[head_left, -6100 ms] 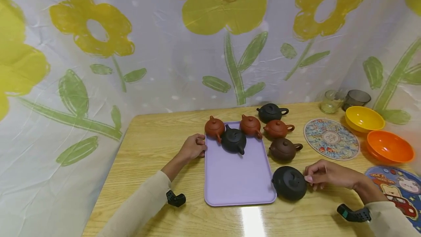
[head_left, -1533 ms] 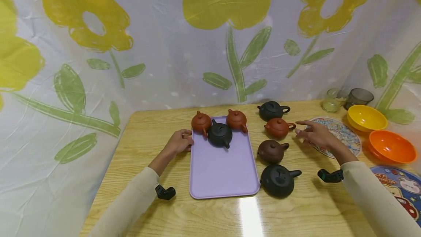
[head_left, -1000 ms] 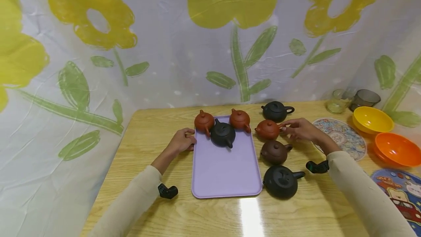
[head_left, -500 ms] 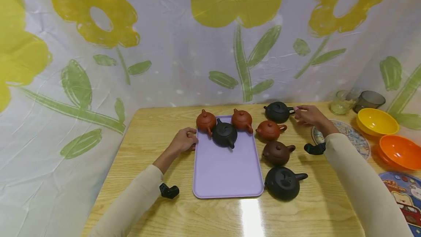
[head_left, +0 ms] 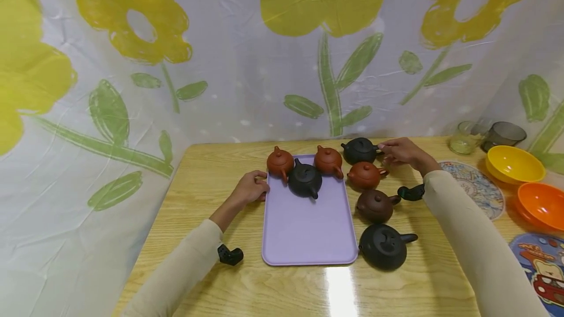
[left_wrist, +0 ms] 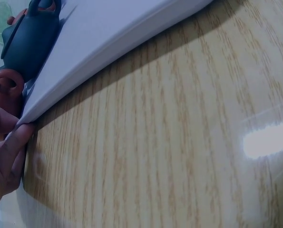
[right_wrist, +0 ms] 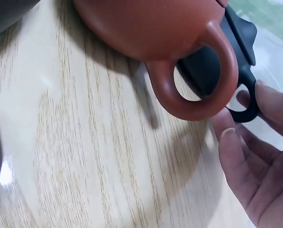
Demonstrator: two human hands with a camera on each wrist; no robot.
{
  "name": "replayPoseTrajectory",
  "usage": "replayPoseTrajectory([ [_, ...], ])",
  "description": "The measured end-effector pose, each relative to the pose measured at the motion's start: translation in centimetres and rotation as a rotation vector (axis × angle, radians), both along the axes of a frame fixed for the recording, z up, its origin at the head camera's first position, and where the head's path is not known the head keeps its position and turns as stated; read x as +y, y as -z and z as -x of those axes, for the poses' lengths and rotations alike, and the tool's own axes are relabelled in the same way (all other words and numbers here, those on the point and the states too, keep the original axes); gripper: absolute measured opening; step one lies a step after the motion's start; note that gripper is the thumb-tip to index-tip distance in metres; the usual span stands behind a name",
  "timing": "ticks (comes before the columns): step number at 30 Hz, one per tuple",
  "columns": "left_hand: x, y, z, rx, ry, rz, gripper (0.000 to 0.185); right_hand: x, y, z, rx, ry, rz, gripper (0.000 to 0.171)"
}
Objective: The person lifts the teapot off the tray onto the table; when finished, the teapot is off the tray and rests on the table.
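Teapots: seven small clay pots on a pale wooden table [head_left: 211, 170].
Tray: lilac rectangular plastic tray [head_left: 308, 229] carries three, two red-brown and one black.
Left to move, by my reading: four stand just right of the tray.
Right hand [head_left: 398, 151]: fingertips pinch the handle of the far black clay teapot [head_left: 359, 150], not yet lifted.
Left hand [head_left: 251, 190]: curled fingers grip the tray's left edge.
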State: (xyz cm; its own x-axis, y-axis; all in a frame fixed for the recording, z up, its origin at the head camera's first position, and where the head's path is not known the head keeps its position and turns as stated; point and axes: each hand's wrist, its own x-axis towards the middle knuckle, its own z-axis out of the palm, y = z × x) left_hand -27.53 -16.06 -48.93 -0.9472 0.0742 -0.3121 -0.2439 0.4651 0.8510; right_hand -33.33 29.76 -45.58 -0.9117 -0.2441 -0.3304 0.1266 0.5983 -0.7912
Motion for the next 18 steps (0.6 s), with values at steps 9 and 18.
replayPoseTrajectory([
  [9,0.0,0.1,-0.1,0.008,0.014,-0.006,0.045,-0.4,-1.0,-0.6,0.092,0.097,-0.02,0.059],
  [18,-0.4,0.3,0.2,-0.032,-0.004,-0.051,0.044,-2.1,-5.1,-3.0,0.203,0.15,0.041,0.058],
])
